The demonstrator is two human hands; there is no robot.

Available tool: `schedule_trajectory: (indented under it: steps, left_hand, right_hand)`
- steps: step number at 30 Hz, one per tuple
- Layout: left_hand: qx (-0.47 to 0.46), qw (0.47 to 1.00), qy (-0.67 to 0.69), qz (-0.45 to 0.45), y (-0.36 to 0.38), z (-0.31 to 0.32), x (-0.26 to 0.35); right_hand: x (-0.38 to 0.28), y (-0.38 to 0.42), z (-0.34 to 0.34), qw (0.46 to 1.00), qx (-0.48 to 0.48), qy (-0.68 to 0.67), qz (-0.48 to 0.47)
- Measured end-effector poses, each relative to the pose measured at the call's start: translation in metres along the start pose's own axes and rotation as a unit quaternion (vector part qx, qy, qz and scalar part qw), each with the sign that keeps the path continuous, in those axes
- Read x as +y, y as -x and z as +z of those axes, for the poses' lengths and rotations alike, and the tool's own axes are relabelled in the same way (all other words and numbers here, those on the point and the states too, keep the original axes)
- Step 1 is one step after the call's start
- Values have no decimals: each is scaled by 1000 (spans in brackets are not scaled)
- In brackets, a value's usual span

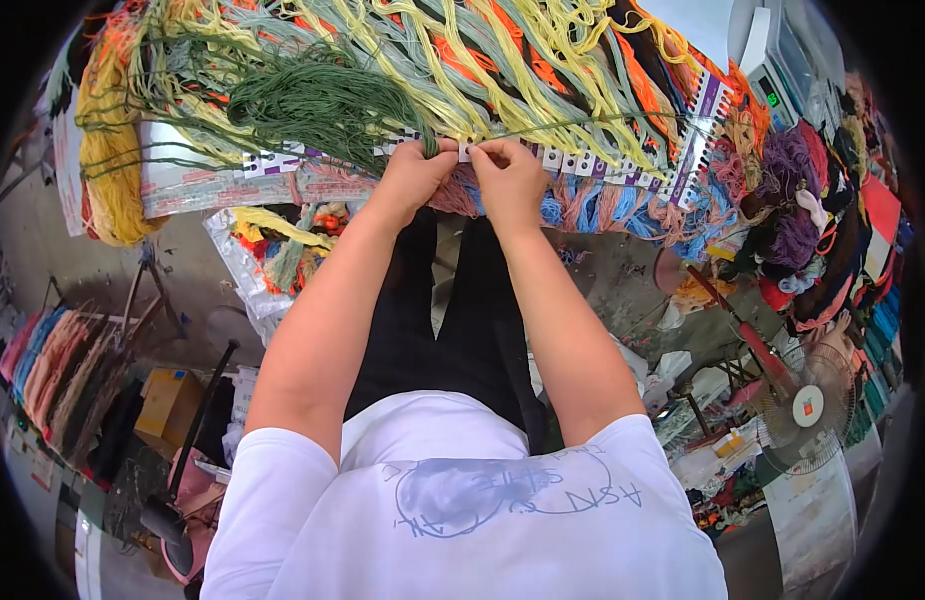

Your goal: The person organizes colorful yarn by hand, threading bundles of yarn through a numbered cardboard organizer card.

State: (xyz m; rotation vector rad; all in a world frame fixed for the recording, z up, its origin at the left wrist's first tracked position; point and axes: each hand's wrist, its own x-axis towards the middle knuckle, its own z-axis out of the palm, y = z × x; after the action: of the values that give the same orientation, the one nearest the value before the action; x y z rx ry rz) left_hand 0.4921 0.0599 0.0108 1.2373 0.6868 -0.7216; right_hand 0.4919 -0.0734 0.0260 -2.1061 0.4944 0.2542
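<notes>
At the table's near edge, my left hand [412, 182] is closed on the gathered end of a dark green thread bundle [322, 100], its thumb pointing toward the other hand. The loose strands spread to the left over other threads. My right hand [512, 185] is closed in a pinch just beside it; what sits between its fingertips is too small to make out. Between the hands shows a small white tab of a punched thread card [465, 152]. A thin green strand stretches rightward from the hands across yellow skeins [512, 85].
Several punched white-and-purple cards [700, 135] hold threads along the edge. Pink and blue threads [602, 205] hang below. At right are a digital scale [772, 85], a purple thread pile [790, 165] and a fan [807, 405]. A thread rack [72, 375] stands left.
</notes>
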Motion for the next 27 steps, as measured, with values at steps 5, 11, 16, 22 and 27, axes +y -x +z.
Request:
schedule_trajectory:
  steps: [5, 11, 16, 22, 27]
  left_hand:
    - [-18, 1000, -24, 5, -1, 2, 7]
    - [65, 996, 45, 34, 4, 15, 3]
    - [48, 963, 264, 19, 38, -23, 29]
    - [-198, 870, 436, -117, 51, -56, 32]
    - [-258, 948, 167, -87, 43, -15, 48]
  right_hand:
    - [-2, 21, -8, 985, -8, 11, -174]
    - [1, 6, -20, 992, -75, -52, -90]
    - [-19, -4, -50, 939, -59, 274, -197]
    - [-13, -15, -54, 892, -35, 344, -291]
    - [-32, -7, -57, 873, 6, 252, -418]
